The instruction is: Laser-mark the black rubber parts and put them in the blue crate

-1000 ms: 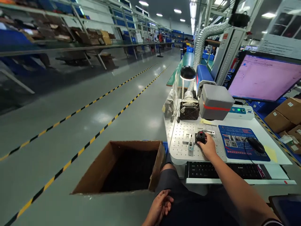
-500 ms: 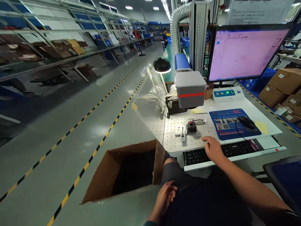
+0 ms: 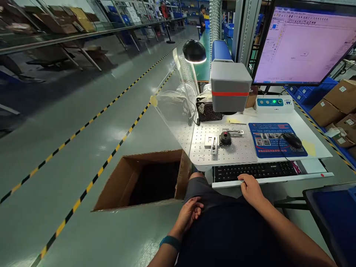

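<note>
My left hand (image 3: 190, 213) rests by my lap, palm turned inward. Its fingers are loosely curled and a little apart, with nothing in them. My right hand (image 3: 250, 188) is at the front edge of the keyboard tray (image 3: 280, 180), fingers loosely extended toward the black keyboard (image 3: 256, 170); I see nothing held in it. Beyond it on the perforated plate (image 3: 233, 155) sits a small round black part (image 3: 225, 138), set between metal stop brackets (image 3: 214, 144). Above the plate hangs a grey machine head (image 3: 230, 87) with a red stripe.
An open cardboard box (image 3: 111, 189) stands on the floor at left. A mouse (image 3: 292, 140) lies on a blue mouse pad (image 3: 258, 151) under the monitor (image 3: 303, 48). A lamp (image 3: 194, 52) and a fan (image 3: 208, 111) are behind the plate. A person (image 3: 202, 20) is far off.
My right hand has drawn back from the plate's front edge to the keyboard tray. My left hand stays near my lap. The view has tilted down.
</note>
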Available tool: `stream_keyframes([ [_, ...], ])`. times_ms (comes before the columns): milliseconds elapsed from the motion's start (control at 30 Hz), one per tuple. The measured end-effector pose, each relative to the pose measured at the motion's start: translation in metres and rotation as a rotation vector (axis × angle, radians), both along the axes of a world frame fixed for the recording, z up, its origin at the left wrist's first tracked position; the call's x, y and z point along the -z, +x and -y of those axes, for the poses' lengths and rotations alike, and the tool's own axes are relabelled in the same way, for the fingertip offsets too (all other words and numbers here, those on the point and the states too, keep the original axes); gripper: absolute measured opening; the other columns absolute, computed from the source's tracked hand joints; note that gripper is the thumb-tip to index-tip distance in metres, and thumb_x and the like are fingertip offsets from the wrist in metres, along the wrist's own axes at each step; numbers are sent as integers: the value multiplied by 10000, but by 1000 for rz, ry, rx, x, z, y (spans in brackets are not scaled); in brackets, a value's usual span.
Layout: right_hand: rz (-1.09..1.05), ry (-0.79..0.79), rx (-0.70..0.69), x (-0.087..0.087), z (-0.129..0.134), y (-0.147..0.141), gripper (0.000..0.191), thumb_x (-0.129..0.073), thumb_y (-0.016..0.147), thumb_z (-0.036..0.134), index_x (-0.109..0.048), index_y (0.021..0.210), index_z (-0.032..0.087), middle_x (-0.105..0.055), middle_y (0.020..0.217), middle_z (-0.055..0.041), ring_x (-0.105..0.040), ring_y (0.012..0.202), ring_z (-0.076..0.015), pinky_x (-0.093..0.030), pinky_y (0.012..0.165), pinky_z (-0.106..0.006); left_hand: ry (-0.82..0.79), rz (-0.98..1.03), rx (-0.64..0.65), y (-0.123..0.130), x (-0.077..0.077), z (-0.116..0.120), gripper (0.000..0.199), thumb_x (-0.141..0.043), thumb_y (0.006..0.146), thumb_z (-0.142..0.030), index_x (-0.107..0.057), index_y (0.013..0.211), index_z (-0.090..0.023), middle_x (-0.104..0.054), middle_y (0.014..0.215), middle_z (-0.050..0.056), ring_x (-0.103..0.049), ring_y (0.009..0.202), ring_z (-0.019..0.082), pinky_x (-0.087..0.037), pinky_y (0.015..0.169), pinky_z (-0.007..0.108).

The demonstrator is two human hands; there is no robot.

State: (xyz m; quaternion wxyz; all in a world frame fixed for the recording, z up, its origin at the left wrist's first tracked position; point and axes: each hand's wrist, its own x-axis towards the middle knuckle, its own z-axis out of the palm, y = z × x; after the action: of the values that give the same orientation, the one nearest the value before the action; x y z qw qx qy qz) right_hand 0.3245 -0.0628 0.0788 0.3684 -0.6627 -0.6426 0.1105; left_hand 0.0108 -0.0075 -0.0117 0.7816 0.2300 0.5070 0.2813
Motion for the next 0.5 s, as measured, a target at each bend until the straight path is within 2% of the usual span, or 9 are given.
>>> stream_keyframes([
  [233,6,1,13,-1,-2,-1,320,-392,808,26,-611,954,208,-714,1013,-67,-664,962,-233,-548,865,-419,-1,13,-6,-2,1,0,309,-670,855,-367,-558,1024,-133,-693,705,68,-560,452,102,-388,355,150],
  [500,-34,37,53,-8,5,-2,320,-406,826,52,-623,992,220,-711,1044,-71,-663,1002,-226,-560,889,-412,4,10,10,-3,6,-2,359,-659,850,-409,-543,1043,-130,-689,705,71,-554,442,101,-371,344,154],
])
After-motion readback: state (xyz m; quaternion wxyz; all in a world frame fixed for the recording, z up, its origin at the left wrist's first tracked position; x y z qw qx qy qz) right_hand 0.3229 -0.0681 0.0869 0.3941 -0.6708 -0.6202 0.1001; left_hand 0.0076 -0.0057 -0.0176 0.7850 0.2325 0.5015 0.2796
